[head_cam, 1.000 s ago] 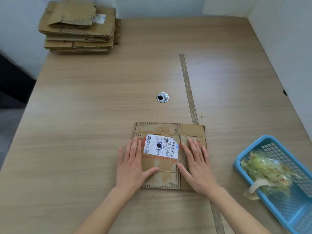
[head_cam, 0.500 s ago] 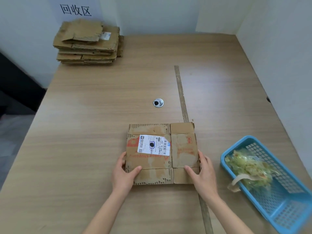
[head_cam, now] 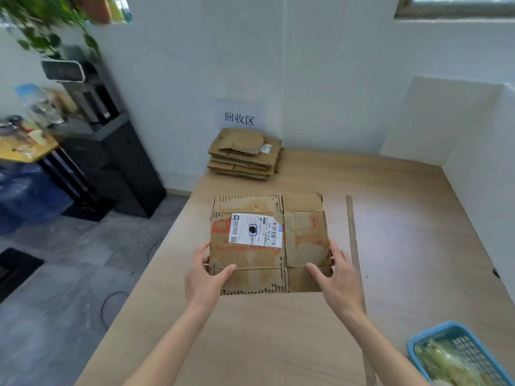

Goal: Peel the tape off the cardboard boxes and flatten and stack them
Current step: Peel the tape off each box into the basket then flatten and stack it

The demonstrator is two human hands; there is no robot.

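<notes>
The left hand (head_cam: 204, 277) and the right hand (head_cam: 335, 277) grip the flattened box (head_cam: 267, 243) by its two sides, thumbs on top, nearer than the stack (head_cam: 245, 154).

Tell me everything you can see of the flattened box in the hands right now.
The flattened box is worn brown corrugated cardboard, folded flat, with creased panels and ragged flaps showing fluting at near and far edges. It bears faded orange print and a white shipping label on its left panel. The left hand and right hand grip its near corners, thumbs on top. It faces the stack of flattened boxes.
</notes>
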